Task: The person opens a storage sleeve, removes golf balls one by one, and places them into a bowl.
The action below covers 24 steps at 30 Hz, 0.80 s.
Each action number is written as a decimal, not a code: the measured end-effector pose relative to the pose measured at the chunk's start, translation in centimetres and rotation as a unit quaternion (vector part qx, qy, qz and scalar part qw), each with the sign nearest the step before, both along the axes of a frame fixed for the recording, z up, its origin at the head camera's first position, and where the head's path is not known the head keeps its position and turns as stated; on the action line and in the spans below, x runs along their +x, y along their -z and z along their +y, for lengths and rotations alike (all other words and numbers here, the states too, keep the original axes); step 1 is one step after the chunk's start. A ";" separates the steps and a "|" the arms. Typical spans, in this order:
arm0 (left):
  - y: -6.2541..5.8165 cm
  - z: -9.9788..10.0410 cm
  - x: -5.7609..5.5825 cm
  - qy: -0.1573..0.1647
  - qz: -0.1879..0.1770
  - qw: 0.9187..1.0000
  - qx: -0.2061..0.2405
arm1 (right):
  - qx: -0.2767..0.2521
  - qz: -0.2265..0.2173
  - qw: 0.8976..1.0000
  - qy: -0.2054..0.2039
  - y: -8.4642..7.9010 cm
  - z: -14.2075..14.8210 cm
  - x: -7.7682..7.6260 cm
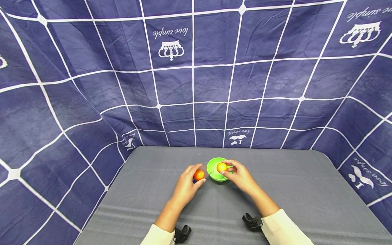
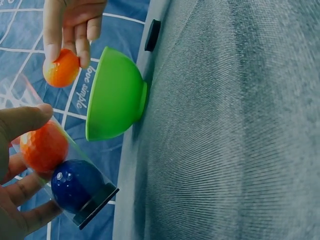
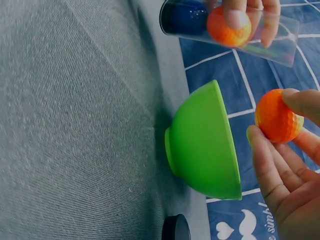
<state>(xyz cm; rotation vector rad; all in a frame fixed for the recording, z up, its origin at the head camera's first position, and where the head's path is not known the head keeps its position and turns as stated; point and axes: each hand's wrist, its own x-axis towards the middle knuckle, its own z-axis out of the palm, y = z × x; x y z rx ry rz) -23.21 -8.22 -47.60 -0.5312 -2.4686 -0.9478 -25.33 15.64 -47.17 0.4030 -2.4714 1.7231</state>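
Observation:
My left hand grips a clear tube with a black base. Inside it an orange ball rests against a dark blue ball at the base end. The tube is tilted, its clear end towards the upper left in the left wrist view. Between thumb and fingertips, my right hand pinches a second orange ball, dimpled like a golf ball. That ball is above a green bowl, apart from its rim. The bowl stands upright on the table; its inside is largely hidden in the wrist views.
A small black disc-like piece is on the grey table beside the bowl, on the right-hand side. Blue cloth with white lines hangs behind and at both sides. Black wrist devices sit at the sleeves.

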 end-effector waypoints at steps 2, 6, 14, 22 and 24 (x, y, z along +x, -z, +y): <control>0.1 0.0 -0.1 0.000 -0.008 1.000 0.003 | 0.016 0.014 1.000 0.003 0.0 -0.1 -0.2; 0.3 -0.1 -0.1 -0.001 -0.022 1.000 0.008 | 0.048 0.035 0.998 0.002 0.1 -0.1 -0.6; 0.6 -0.1 -0.2 -0.007 -0.039 0.999 0.019 | 0.121 0.101 0.987 -0.001 0.4 -0.2 -1.3; 0.8 -0.1 -0.3 0.000 -0.059 0.997 0.040 | 0.203 0.157 0.966 -0.021 0.4 -0.6 -1.8; 0.8 -0.1 -0.3 0.001 -0.059 0.997 0.042 | 0.227 0.163 0.960 -0.024 0.4 -0.6 -1.9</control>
